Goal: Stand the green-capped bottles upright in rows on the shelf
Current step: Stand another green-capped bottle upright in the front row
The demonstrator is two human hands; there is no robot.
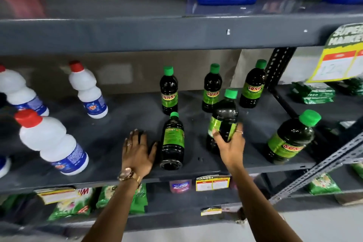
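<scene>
Your right hand (229, 143) wraps a glossy dark plastic bottle (224, 122) with a shiny green paper-like label. Left of that grip, the lying bottle (172, 141) gleams likewise, resting on the matt grey metal shelf (110, 137). Farther left, white bottles (53, 143) look smooth, satin plastic.

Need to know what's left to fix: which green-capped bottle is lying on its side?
The bottle beside the left hand, base toward the shelf's front edge; the other five aren't lying flat.
</scene>
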